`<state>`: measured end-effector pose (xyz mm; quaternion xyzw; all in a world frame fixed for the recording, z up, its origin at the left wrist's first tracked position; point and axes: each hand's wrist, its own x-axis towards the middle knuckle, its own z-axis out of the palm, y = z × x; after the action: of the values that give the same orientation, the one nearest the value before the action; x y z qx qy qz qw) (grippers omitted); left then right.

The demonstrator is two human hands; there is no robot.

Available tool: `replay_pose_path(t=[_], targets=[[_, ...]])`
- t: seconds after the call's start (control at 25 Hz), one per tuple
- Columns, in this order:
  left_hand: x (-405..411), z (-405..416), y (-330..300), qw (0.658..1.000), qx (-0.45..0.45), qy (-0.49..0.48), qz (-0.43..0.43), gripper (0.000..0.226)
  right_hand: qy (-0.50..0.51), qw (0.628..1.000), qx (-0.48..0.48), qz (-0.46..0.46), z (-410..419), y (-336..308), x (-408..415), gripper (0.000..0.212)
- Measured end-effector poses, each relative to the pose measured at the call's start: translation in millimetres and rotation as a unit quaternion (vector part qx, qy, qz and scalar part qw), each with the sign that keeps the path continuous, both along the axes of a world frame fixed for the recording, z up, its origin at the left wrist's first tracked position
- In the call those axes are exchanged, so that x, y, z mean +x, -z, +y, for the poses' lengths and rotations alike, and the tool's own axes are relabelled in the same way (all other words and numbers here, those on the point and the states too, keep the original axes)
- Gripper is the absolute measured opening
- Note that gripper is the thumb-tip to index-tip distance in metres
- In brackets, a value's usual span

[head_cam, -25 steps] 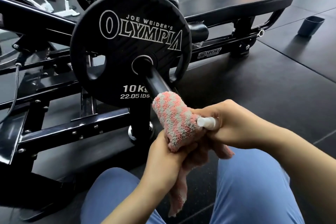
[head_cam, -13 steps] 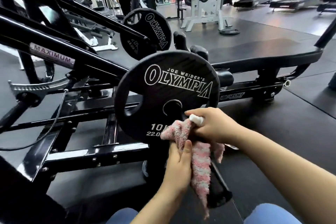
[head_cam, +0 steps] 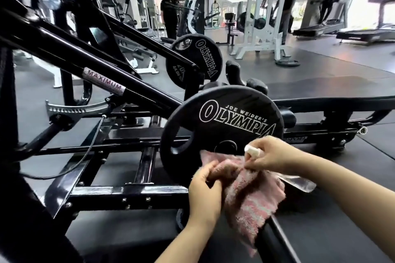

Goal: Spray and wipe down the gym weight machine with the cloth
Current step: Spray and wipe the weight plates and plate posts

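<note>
At far left the black frame of the weight machine point(head_cam: 132, 195) crosses the view, its sloping arm bearing a label point(head_cam: 104, 81) that reads MAXIMUM. A thin cable point(head_cam: 85, 153) loops down beside the frame. Behind, a second weight plate point(head_cam: 193, 60) hangs on the far arm, and a person in black point(head_cam: 170, 13) stands well back.

In the middle the near weight plate point(head_cam: 222, 128), lettered OLYMPIA, stands upright on its sleeve. The left hand point(head_cam: 206, 192) is closed on a bunched fold of the pink cloth point(head_cam: 252, 194), which lies against the plate's lower face and hides its hub and weight marking. The right hand point(head_cam: 271, 153) is curled around a small spray bottle point(head_cam: 252, 151), only its white top showing, while its fingers point(head_cam: 249, 164) also pinch the cloth's upper edge.

To the right are the long black bench point(head_cam: 333, 102) of the machine, a white rack point(head_cam: 263, 17) and treadmills point(head_cam: 367, 34).

Against the frame one second back, the cloth no longer wraps the sleeve end but spreads looser at the plate, and the view has lifted off the knees to take in the gym.
</note>
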<state>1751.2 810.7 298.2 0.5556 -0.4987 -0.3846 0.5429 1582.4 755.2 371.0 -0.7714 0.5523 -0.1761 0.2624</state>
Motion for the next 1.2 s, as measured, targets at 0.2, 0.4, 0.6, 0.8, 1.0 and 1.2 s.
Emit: replay_pose_path(t=[0.2, 0.4, 0.6, 0.8, 1.0, 1.2], targets=[[16.3, -26.0, -62.8, 0.932, -0.238, -0.157, -0.225, 0.075, 0.219, 0.879, -0.411, -0.107, 8.8, -22.8, 31.0, 0.019], [28.0, -94.2, -111.8, 0.904, -0.128, -0.05, -0.404, 0.096, 0.187, 0.942, -0.262, -0.093, -8.3, -41.7, 43.1, 0.024], [41.0, -122.0, -98.3, 0.81, -0.133, -0.015, -0.571, 0.094, 0.258, 0.952, -0.165, -0.003, -31.5, -36.4, 43.3, 0.05], [52.9, -123.1, -100.9, 0.764, -0.191, 0.031, -0.615, 0.086, 0.316, 0.929, -0.187, -0.05, -34.8, -24.0, 52.9, 0.026], [43.4, -139.6, -124.6, 0.682, -0.22, 0.11, -0.688, 0.088, 0.395, 0.902, -0.166, -0.056, -39.8, -27.8, 8.8, 0.019], [-10.4, -126.9, -125.4, 0.686, -0.226, 0.005, -0.692, 0.069, 0.288, 0.93, -0.114, -0.199, -39.0, -21.7, -14.8, 0.028]])
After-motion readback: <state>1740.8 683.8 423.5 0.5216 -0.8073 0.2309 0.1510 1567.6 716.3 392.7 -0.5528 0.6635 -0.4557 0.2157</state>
